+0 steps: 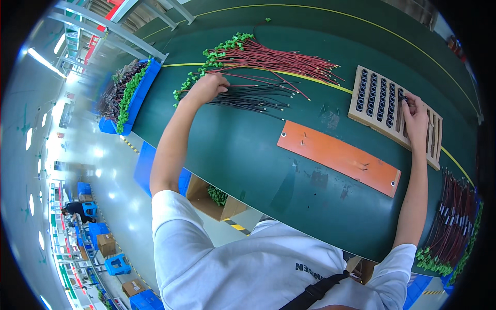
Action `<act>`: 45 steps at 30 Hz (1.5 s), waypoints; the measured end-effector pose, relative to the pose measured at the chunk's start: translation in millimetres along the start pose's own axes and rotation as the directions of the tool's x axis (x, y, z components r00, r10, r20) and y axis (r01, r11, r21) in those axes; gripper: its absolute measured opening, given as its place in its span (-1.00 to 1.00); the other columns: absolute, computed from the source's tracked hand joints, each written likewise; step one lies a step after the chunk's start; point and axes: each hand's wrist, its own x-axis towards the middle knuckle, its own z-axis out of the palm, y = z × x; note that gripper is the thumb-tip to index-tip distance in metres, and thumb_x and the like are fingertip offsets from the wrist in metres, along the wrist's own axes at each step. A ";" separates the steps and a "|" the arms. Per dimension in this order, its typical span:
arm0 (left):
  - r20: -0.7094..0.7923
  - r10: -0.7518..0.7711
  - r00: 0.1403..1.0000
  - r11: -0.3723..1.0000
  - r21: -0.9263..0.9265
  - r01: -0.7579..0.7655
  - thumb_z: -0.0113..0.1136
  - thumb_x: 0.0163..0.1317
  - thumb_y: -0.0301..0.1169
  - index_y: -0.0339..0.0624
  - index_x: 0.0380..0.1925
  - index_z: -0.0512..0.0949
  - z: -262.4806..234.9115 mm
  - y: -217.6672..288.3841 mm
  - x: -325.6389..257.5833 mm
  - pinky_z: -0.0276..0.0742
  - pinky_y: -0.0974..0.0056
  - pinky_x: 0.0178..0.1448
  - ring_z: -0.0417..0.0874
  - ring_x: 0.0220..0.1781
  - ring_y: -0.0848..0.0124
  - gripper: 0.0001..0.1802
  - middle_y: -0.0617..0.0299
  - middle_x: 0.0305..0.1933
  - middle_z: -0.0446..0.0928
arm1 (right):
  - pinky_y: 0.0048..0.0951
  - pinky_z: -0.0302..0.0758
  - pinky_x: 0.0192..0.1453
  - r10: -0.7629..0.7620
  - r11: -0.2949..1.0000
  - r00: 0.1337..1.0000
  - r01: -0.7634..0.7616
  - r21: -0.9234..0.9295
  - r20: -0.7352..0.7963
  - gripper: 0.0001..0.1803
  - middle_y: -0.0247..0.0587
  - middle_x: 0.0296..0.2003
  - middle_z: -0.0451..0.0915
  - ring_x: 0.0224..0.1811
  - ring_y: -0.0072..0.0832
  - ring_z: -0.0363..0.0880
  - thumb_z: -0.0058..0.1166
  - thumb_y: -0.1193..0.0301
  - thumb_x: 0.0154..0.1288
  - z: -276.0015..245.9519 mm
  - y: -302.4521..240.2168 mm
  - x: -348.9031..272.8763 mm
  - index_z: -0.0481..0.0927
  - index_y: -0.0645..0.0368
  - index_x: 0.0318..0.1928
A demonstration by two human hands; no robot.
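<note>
My left hand (207, 88) is over the left part of the wire bundles, its fingers pinched at the wires. Black wires (253, 97) fan out to the right from under it, and beyond it lies a pile of red wires (281, 58) with green connectors (222, 49) at their left ends. On the right, my right hand (416, 116) reaches over a slotted wooden tray (369, 123) with thumb and fingers closed on a black ring. Several rows of black rings (382, 99) fill the tray's left slots; my hand partly covers the slots beside them.
An orange board (338, 157) with small pins lies on the green table (232, 150). A blue bin (139, 95) of wired green connectors stands at the left edge. More finished-looking wires (454, 217) lie at the right. Below the table edge is an open cardboard box (232, 207).
</note>
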 end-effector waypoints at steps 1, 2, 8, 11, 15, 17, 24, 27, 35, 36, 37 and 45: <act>-0.013 0.029 0.999 1.000 0.001 -0.029 0.38 0.20 -0.46 -0.24 -0.14 0.70 4.4 1.3 1.7 0.59 -0.04 0.09 0.69 -0.02 -0.06 -0.78 -0.01 -0.13 0.68 | -0.47 0.59 -0.06 0.012 1.000 1.000 -0.013 0.003 0.007 -0.68 -0.17 -0.12 0.75 -0.29 -0.60 0.62 0.17 0.41 0.47 -0.5 -1.3 -0.8 0.62 0.21 0.17; -0.015 0.015 1.000 1.000 0.021 -0.015 0.37 0.21 -0.46 -0.25 -0.14 0.69 5.9 1.0 2.1 0.59 -0.04 0.08 0.68 -0.02 -0.06 -0.78 -0.01 -0.12 0.68 | -0.48 0.59 -0.07 0.014 1.000 1.000 -0.014 -0.003 0.009 -0.68 -0.17 -0.12 0.75 -0.29 -0.60 0.63 0.17 0.41 0.47 -0.5 -2.5 -0.9 0.62 0.21 0.17; -0.043 -0.035 0.998 0.999 -0.012 0.034 0.33 0.24 -0.49 -0.27 -0.16 0.65 2.5 7.5 -5.4 0.57 -0.04 0.05 0.67 -0.04 -0.06 -0.81 -0.02 -0.16 0.67 | -0.49 0.60 0.03 0.052 0.998 0.998 -0.050 -0.048 0.045 -0.64 -0.20 -0.08 0.76 -0.18 -0.59 0.69 0.18 0.37 0.49 -3.0 -0.6 0.4 0.62 0.19 0.22; -0.076 -0.014 0.997 0.997 -0.076 0.008 0.33 0.22 -0.50 -0.28 -0.18 0.67 -3.0 10.7 -10.2 0.57 -0.06 0.01 0.67 -0.08 -0.08 -0.83 -0.02 -0.20 0.67 | -0.48 0.60 0.04 0.066 0.997 0.997 -0.064 -0.043 0.049 -0.62 -0.19 -0.08 0.76 -0.16 -0.58 0.71 0.17 0.36 0.50 -3.4 -0.7 1.3 0.61 0.20 0.25; -0.093 0.030 0.995 1.000 0.000 -0.030 0.33 0.22 -0.48 -0.26 -0.22 0.69 -17.4 15.1 -12.6 0.58 -0.06 0.01 0.68 -0.11 -0.10 -0.85 -0.01 -0.21 0.67 | -0.47 0.61 0.06 0.047 0.999 0.999 -0.046 -0.015 0.024 -0.60 -0.15 -0.05 0.76 -0.13 -0.56 0.72 0.16 0.37 0.51 -4.8 5.2 0.1 0.60 0.20 0.27; -0.141 0.056 0.988 0.998 0.040 -0.050 0.31 0.23 -0.49 -0.25 -0.16 0.67 -28.9 7.6 -19.1 0.58 -0.08 -0.01 0.69 -0.11 -0.12 -0.82 -0.04 -0.20 0.68 | -0.50 0.59 0.04 0.000 1.000 1.000 0.000 -0.007 -0.029 -0.60 -0.16 -0.10 0.75 -0.16 -0.58 0.69 0.13 0.36 0.53 -0.7 6.8 -0.3 0.59 0.20 0.29; -0.504 -0.081 0.860 0.986 0.088 0.145 0.20 0.36 -0.52 -0.23 0.03 0.63 -101.4 22.9 -49.4 0.62 -0.01 -0.05 0.73 -0.08 -0.09 -0.74 -0.09 -0.11 0.71 | -0.49 0.52 -0.04 0.043 0.995 0.979 -0.023 0.100 -0.201 -0.74 -0.27 -0.21 0.66 -0.23 -0.59 0.57 0.01 0.39 0.56 -6.1 1.4 -0.1 0.65 0.25 0.08; -0.667 0.022 0.745 0.986 0.138 0.094 0.32 0.29 -0.51 -0.22 -0.04 0.68 -126.1 55.6 -55.1 0.62 0.05 -0.10 0.73 -0.18 -0.01 -0.76 -0.02 -0.19 0.70 | -0.56 0.45 -0.04 0.006 0.961 0.950 0.080 0.264 -0.311 -0.73 -0.38 -0.26 0.60 -0.21 -0.66 0.48 -0.15 0.48 0.56 -13.4 -2.9 -4.2 0.65 0.26 -0.01; -0.489 0.534 0.689 0.786 -0.012 -0.618 0.26 0.07 -0.65 -0.27 -0.06 0.66 -68.9 226.2 -32.8 0.65 0.19 -0.31 0.72 -0.32 0.22 -0.63 0.13 -0.32 0.66 | -0.61 0.38 -0.31 -0.028 0.483 0.699 -0.617 0.622 0.715 -0.53 -0.30 -0.28 0.59 -0.37 -0.64 0.46 -0.22 0.58 0.31 -13.6 -159.7 -126.0 0.61 0.31 0.16; -0.363 0.598 0.714 0.765 -0.009 -0.645 0.27 0.11 -0.60 -0.25 -0.03 0.65 -55.1 240.6 -37.3 0.64 0.18 -0.32 0.70 -0.35 0.22 -0.64 0.15 -0.33 0.63 | -0.61 0.33 -0.30 -0.072 0.310 0.645 -0.710 0.632 0.761 -0.44 -0.28 -0.24 0.56 -0.34 -0.64 0.41 -0.17 0.62 0.28 -11.0 -167.3 -139.8 0.54 0.30 0.29; -0.310 0.644 0.700 0.734 -0.008 -0.679 0.29 0.13 -0.53 -0.23 -0.02 0.64 -41.0 257.5 -39.2 0.64 0.19 -0.33 0.70 -0.35 0.21 -0.65 0.15 -0.33 0.62 | -0.60 0.29 -0.29 -0.134 0.336 0.652 -0.678 0.653 0.746 -0.43 -0.27 -0.22 0.54 -0.34 -0.66 0.36 -0.08 0.61 0.37 -12.9 -168.7 -150.7 0.44 0.28 0.40; -0.117 0.401 0.909 0.734 -0.552 -0.395 0.22 0.43 -0.52 -0.37 -0.09 0.66 16.3 281.9 -35.8 0.59 0.30 -0.30 0.66 -0.43 0.34 -0.84 0.10 -0.30 0.66 | -0.64 0.37 -0.30 0.046 0.473 0.878 -0.440 0.764 0.477 -0.63 -0.28 -0.22 0.69 -0.42 -0.74 0.38 -0.02 0.30 0.66 -34.7 -142.2 -176.5 0.69 0.40 0.05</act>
